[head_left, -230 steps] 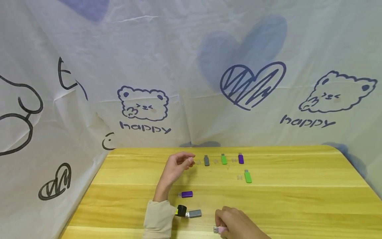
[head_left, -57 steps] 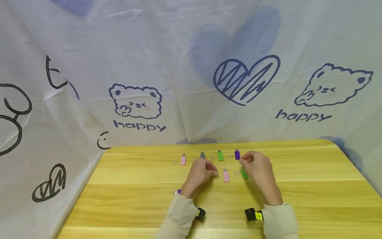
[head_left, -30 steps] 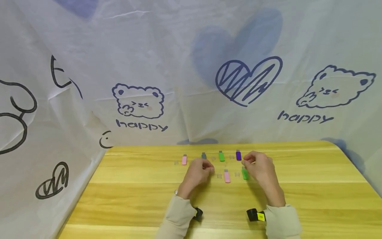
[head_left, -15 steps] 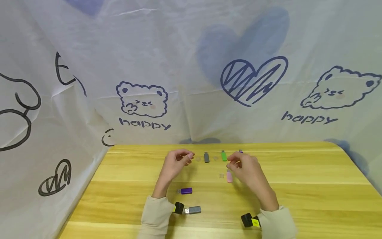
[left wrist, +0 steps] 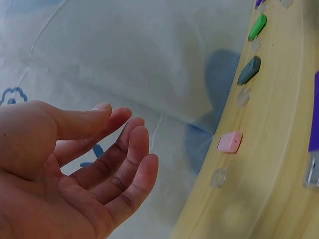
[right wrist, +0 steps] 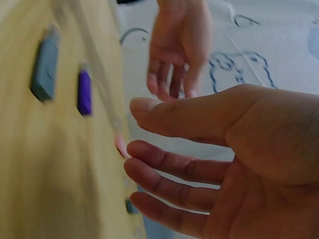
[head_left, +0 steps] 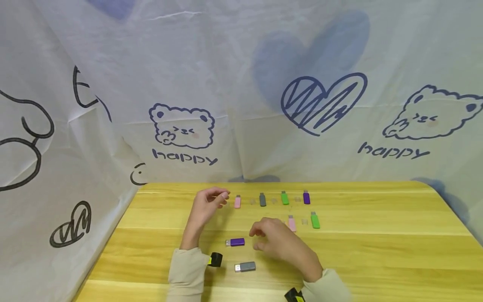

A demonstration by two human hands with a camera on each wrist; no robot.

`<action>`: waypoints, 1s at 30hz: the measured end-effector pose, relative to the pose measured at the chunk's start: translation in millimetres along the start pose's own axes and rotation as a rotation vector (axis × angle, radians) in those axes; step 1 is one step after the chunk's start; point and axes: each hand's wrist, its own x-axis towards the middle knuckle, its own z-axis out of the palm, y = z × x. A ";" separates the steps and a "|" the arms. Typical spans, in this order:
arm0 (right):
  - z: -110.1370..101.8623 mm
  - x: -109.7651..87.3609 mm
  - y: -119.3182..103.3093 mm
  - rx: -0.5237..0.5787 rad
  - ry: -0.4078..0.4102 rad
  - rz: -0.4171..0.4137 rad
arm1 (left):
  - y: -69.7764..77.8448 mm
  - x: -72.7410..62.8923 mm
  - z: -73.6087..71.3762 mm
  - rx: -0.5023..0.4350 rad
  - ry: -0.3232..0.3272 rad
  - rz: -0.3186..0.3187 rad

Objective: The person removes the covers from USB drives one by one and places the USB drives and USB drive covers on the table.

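My left hand [head_left: 205, 207] hovers at the back left of the table with loosely bent fingers. It holds nothing; in the left wrist view the palm [left wrist: 65, 194] is bare. A pink USB stick [head_left: 237, 202] stands just to its right. My right hand [head_left: 277, 241], also holding nothing, is above the table's middle, thumb and fingers [right wrist: 174, 181] apart. Left of it lies a purple USB stick [head_left: 237, 242], with a grey USB stick [head_left: 247, 266] nearer the front; both lie sideways, plugs to the left. Behind the right hand is another pink USB stick [head_left: 292, 224], partly covered.
Along the back, a grey stick [head_left: 262, 200], a green stick [head_left: 284, 198] and a purple stick [head_left: 306, 197] continue the row, with clear caps [head_left: 273, 201] between. Another green stick [head_left: 315, 220] sits in the second row beside a clear cap [head_left: 305, 221]. A printed cloth [head_left: 241, 142] hangs behind the table.
The pink stick gripped by my right hand earlier now lies in the second row. Both hands have left that row: the left moved left and back, the right came left and nearer.
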 end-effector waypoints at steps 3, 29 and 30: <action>11.2 0.7 -3.8 -0.022 -0.047 -0.023 | -3.0 0.2 -2.2 0.003 0.001 -0.015; 49.9 5.6 -14.1 -0.131 -0.116 -0.065 | 3.8 7.0 -3.3 -0.023 -0.017 -0.001; 48.3 5.4 -13.3 -0.126 -0.115 -0.064 | 4.7 7.1 -2.8 -0.022 -0.022 0.004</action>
